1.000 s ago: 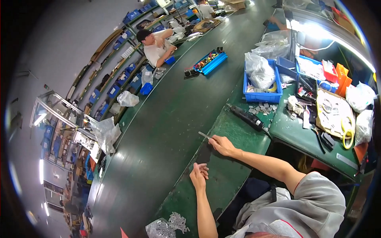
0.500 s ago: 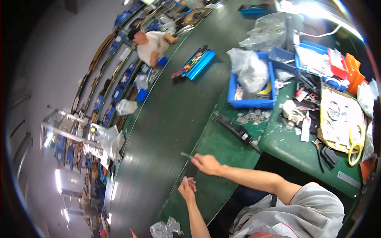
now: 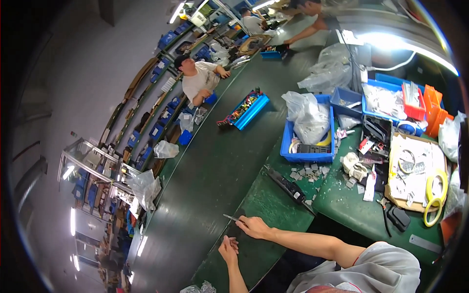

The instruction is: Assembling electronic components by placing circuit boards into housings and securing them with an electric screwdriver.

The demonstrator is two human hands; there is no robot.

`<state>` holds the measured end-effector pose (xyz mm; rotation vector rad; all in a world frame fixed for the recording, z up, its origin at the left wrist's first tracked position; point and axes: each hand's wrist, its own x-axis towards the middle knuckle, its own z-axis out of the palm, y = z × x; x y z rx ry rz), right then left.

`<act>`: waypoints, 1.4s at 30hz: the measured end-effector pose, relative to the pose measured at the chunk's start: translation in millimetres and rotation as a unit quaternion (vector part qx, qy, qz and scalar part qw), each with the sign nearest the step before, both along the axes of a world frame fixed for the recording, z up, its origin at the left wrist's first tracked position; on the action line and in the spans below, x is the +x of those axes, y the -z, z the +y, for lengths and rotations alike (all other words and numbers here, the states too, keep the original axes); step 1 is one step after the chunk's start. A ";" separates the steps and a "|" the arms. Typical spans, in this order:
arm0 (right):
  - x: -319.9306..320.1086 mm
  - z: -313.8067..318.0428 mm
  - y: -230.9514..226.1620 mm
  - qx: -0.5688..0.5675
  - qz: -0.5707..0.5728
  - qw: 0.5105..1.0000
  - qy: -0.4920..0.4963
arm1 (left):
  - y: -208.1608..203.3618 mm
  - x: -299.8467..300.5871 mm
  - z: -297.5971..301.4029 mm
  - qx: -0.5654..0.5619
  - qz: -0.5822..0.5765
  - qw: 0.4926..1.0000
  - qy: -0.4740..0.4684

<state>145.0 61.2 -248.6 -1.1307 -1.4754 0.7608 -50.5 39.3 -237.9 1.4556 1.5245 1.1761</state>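
My right hand (image 3: 254,227) is closed around a slim grey metal tool (image 3: 230,217), whose tip points left over the edge of the green work surface (image 3: 254,207). Just below it, my left hand (image 3: 228,250) has its fingers curled in; whatever they may hold is hidden. The two hands are close together but apart. Beyond my right hand lies a long black bar-shaped part (image 3: 286,184), set at a slant. Further off, a blue metal-cased unit (image 3: 251,112) with exposed wiring and components rests on the dark green belt (image 3: 210,161).
A blue bin (image 3: 309,157) with plastic bags stands at the right, small grey pieces (image 3: 310,172) scattered before it. Yellow tape rolls (image 3: 436,193) lie on a cardboard tray at far right. A co-worker (image 3: 198,78) sits across the belt; another person's arm (image 3: 305,33) reaches over its far end.
The view has shifted upward, so the scene sits lower in the picture. At the far end, another person's arm now shows at a second blue unit. My hands keep nearly the same pose.
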 end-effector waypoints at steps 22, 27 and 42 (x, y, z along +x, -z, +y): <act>-22.9 -34.8 -12.6 0.037 -0.179 0.971 -0.154 | -8.7 1.5 5.3 -0.002 -0.021 0.998 0.061; -23.8 -34.8 -9.8 0.055 -0.222 0.963 -0.142 | -9.9 11.1 -0.4 -0.006 0.017 0.997 0.074; 3.1 17.4 -28.9 0.033 -0.279 0.949 -0.146 | -18.5 -44.8 21.4 0.073 -0.378 0.913 -0.134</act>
